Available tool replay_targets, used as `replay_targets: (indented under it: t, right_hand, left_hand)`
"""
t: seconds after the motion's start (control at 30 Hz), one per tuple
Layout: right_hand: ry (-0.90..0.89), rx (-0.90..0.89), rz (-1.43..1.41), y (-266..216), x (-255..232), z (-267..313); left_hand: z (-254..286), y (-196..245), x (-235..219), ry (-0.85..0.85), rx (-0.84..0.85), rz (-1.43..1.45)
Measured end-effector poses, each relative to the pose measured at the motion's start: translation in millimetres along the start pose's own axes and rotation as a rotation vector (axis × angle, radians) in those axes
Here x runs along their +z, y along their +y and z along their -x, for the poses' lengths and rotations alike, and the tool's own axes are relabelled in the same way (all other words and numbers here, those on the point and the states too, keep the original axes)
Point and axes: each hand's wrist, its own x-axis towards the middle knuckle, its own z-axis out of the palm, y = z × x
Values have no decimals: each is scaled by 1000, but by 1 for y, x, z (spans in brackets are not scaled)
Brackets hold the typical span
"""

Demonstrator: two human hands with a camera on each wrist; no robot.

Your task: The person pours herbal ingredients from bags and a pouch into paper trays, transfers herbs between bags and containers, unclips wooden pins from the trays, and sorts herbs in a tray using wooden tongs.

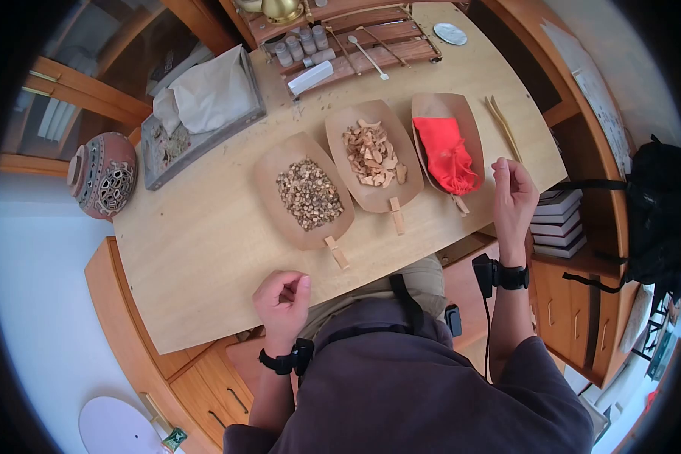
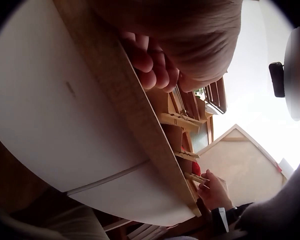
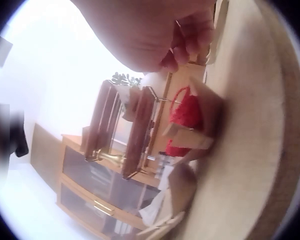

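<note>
My left hand [image 1: 281,306] hovers at the table's front edge with loosely curled fingers and holds nothing. Nearest to it is a brown paper tray [image 1: 266,168] of small tan-brown chopped pieces [image 1: 309,194], a wooden clothespin [image 1: 337,253] at its front end. The middle paper tray [image 1: 346,115] has dried pale slices [image 1: 372,155] and another clothespin [image 1: 396,218]. In the third tray [image 1: 430,104] lies a red drawstring pouch [image 1: 443,147]; a clothespin [image 1: 460,205] marks that tray too. Just right of it my right hand [image 1: 516,193], fingers bent, holds nothing. Brass-coloured tweezers [image 1: 503,127] lie beyond it.
A wooden rack [image 1: 363,53] with small jars [image 1: 295,49] and slim tools stands at the back. Left of it is a grey tray [image 1: 159,178] with white paper [image 1: 212,91]. A patterned pot [image 1: 106,175] sits at the left edge, a round silver lid [image 1: 450,34] at the back right.
</note>
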Motion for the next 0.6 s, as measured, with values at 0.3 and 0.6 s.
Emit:
replay_targets:
  t: [0.3, 0.6]
  right_hand:
    - [73, -10, -27, 32, 13, 9]
    - [83, -77, 51, 30, 18, 10]
  left_hand:
    - [-3, 9, 5, -16, 36, -77]
    - [-6, 12, 6, -38, 84, -134]
